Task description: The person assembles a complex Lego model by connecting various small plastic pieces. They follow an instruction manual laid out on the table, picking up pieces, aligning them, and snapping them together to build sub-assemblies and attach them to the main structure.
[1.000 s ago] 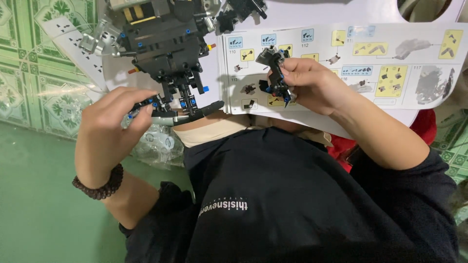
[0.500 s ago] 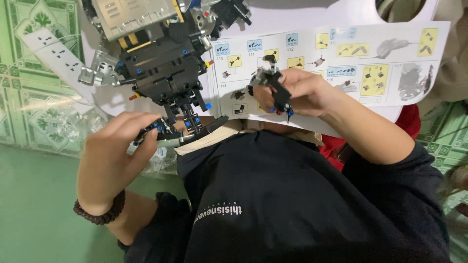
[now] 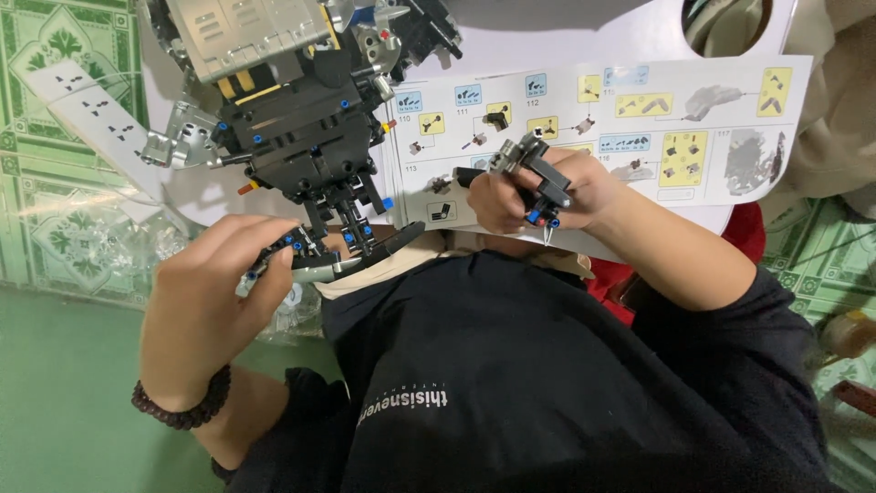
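Observation:
A large black and grey brick-built model (image 3: 292, 119) with blue pins lies on a white table (image 3: 566, 36). My left hand (image 3: 205, 301) grips the model's near end, where a black and silver part (image 3: 319, 260) sticks out. My right hand (image 3: 538, 196) holds a small black and grey sub-assembly (image 3: 538, 173) with blue and red pins, over the open instruction sheet (image 3: 602, 119). The two hands are apart, the sub-assembly to the right of the model.
A white power strip (image 3: 78, 100) lies on green patterned tiles at the left. Clear plastic bags (image 3: 155, 246) sit under the left hand. Red fabric (image 3: 739, 228) shows beside my right arm. My black sweatshirt fills the foreground.
The view has shifted so the model and sheet appear lower. My right hand has moved down and left with the sub-assembly, and turned it. My left hand keeps its grip on the model's end.

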